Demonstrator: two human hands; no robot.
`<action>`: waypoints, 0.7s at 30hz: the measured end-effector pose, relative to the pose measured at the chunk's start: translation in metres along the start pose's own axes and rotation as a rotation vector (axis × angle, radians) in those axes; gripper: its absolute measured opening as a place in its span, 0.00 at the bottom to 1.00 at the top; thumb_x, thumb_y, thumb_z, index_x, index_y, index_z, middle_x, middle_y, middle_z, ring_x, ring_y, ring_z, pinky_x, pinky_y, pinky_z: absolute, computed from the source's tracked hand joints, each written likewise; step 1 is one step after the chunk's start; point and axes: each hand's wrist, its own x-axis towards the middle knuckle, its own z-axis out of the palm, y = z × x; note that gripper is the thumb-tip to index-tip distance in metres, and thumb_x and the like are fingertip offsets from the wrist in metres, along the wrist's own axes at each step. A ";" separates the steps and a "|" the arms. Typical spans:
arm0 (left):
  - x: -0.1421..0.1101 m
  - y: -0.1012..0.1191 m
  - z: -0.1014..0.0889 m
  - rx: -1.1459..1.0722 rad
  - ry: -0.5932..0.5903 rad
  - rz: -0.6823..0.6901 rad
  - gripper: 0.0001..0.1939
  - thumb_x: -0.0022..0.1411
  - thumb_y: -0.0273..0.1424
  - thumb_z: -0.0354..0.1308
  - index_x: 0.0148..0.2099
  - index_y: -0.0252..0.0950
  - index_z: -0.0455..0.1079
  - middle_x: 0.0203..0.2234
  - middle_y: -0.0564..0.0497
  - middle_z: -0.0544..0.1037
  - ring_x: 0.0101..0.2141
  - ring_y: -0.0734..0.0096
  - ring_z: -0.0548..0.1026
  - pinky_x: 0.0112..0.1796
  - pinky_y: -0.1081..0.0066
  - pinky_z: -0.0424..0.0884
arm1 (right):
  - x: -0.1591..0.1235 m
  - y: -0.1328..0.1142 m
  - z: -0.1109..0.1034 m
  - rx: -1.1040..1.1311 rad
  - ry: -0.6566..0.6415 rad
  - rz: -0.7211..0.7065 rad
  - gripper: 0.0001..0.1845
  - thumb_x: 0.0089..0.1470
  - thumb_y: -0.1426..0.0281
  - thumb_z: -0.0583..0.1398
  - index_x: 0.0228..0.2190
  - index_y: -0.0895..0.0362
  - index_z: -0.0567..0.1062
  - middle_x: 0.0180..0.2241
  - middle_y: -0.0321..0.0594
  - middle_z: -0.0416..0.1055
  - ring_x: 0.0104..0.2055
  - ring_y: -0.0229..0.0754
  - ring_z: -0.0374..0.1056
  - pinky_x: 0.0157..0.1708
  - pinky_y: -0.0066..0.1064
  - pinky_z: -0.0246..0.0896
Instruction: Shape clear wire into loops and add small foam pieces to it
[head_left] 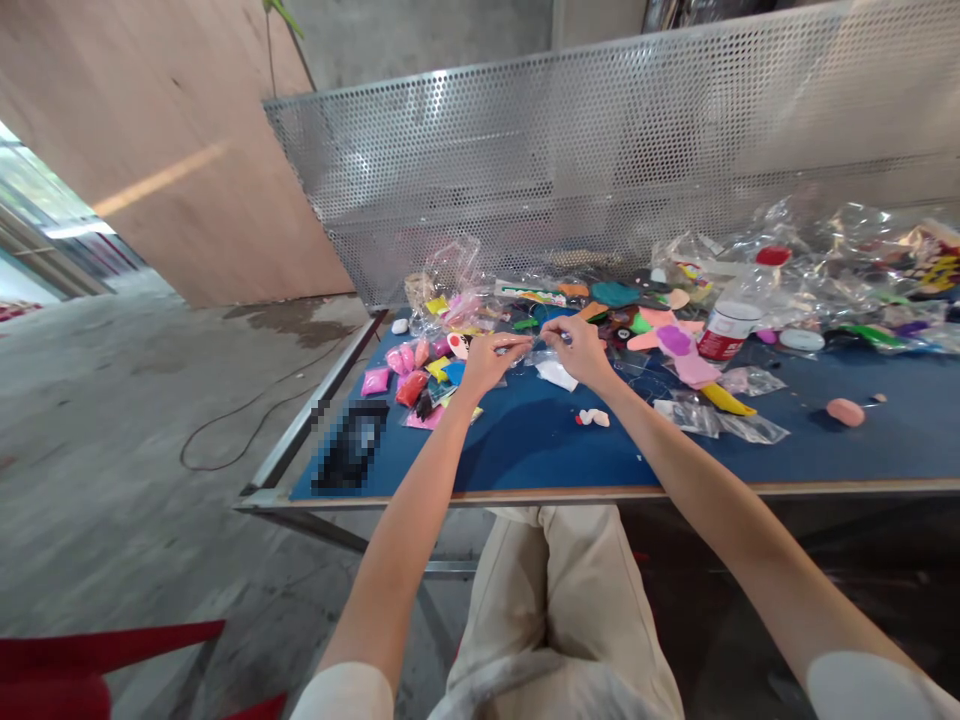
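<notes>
My left hand [493, 361] and my right hand [579, 349] come close together above the blue tabletop [517, 452], fingers pinched. Whatever sits between the fingertips is too small to make out; it may be clear plastic. Just below my right hand lies a white packet [556, 375]. Nearer the front edge rests a small white and pale pink clay piece [592, 418] with a red spot. Left of my left hand is a heap of coloured clay packets, among them a pink packet [375, 381] and a red packet [411, 388].
A white tub with a red label [726, 330] stands at right amid clear bags and flat clay pieces. Empty clear wrappers [720, 418] and a pink clay lump [846, 411] lie nearer me. A perforated metal panel [525, 160] rises behind; a pixelated dark object [351, 446] lies front left.
</notes>
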 end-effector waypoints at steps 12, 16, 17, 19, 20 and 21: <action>0.002 0.004 -0.015 -0.423 -0.042 -0.520 0.15 0.59 0.34 0.70 0.47 0.34 0.80 0.44 0.42 0.84 0.37 0.69 0.82 0.33 0.74 0.79 | 0.002 0.026 -0.061 -0.349 -0.087 0.043 0.16 0.66 0.66 0.54 0.42 0.56 0.81 0.44 0.48 0.81 0.47 0.52 0.74 0.49 0.41 0.66; -0.002 0.004 -0.020 -0.368 -0.255 -0.713 0.16 0.53 0.34 0.75 0.42 0.33 0.80 0.39 0.43 0.84 0.33 0.72 0.81 0.35 0.73 0.79 | -0.022 0.034 -0.081 -0.570 -0.345 0.221 0.18 0.66 0.68 0.53 0.45 0.55 0.82 0.49 0.48 0.81 0.51 0.54 0.74 0.46 0.39 0.67; -0.002 0.004 -0.020 -0.331 -0.289 -0.738 0.16 0.52 0.35 0.76 0.40 0.33 0.80 0.37 0.43 0.84 0.32 0.72 0.81 0.35 0.72 0.79 | -0.028 0.036 -0.086 -0.624 -0.393 0.258 0.18 0.65 0.69 0.53 0.46 0.56 0.82 0.50 0.49 0.80 0.52 0.54 0.74 0.46 0.39 0.67; -0.002 0.005 -0.019 -0.231 -0.326 -0.753 0.14 0.52 0.36 0.76 0.37 0.33 0.80 0.35 0.44 0.84 0.32 0.72 0.80 0.36 0.72 0.78 | -0.036 0.039 -0.094 -0.723 -0.465 0.319 0.18 0.64 0.70 0.54 0.46 0.56 0.82 0.50 0.50 0.80 0.51 0.56 0.75 0.46 0.40 0.67; -0.003 0.007 -0.018 -0.162 -0.331 -0.752 0.13 0.53 0.37 0.75 0.35 0.33 0.79 0.34 0.45 0.84 0.32 0.71 0.80 0.36 0.72 0.77 | -0.038 0.039 -0.097 -0.766 -0.485 0.342 0.18 0.63 0.69 0.54 0.46 0.57 0.82 0.50 0.52 0.80 0.51 0.58 0.75 0.46 0.41 0.67; -0.003 0.008 -0.017 -0.073 -0.327 -0.744 0.13 0.55 0.38 0.73 0.32 0.33 0.78 0.32 0.45 0.84 0.32 0.69 0.80 0.36 0.71 0.77 | -0.038 0.038 -0.098 -0.802 -0.497 0.362 0.19 0.64 0.69 0.54 0.46 0.57 0.82 0.50 0.53 0.80 0.51 0.59 0.75 0.46 0.42 0.67</action>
